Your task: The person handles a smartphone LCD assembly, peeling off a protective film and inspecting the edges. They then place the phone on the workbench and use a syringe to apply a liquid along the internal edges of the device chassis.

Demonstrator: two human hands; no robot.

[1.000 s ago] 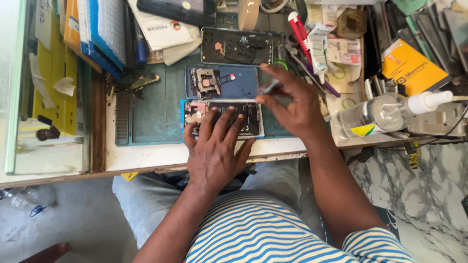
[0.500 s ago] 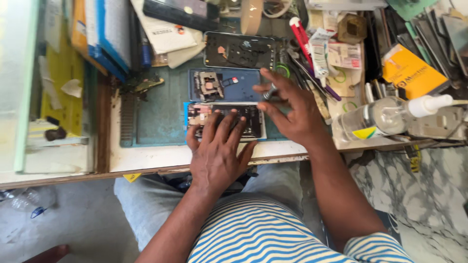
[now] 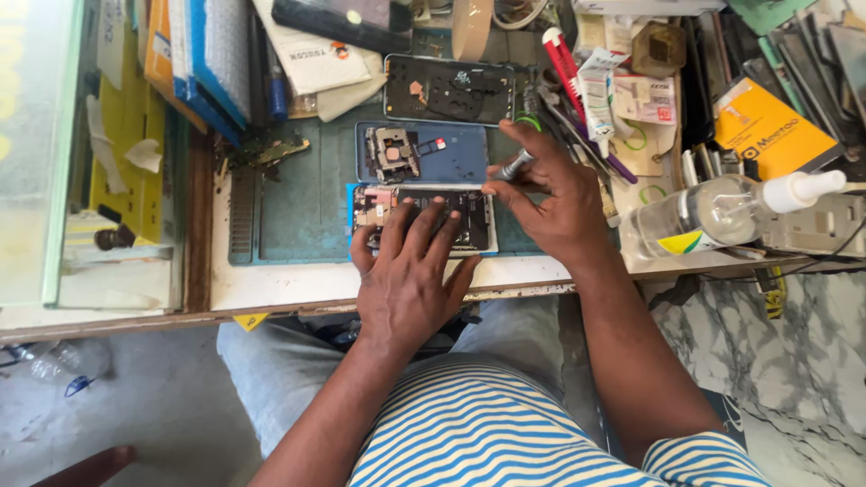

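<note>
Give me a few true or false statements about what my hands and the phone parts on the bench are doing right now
1. The left hand lies flat on the opened phone. True.
2. The right hand is empty. False: it holds a thin metal tool.
3. A blue back cover lies just beyond the opened phone. True.
4. The clear spray bottle stands on the left side of the bench. False: it lies on the right, past the right hand.
5. The opened phone rests on the green mat. True.

Cluttered wooden workbench; grey floor left; marbled floor right.
</note>
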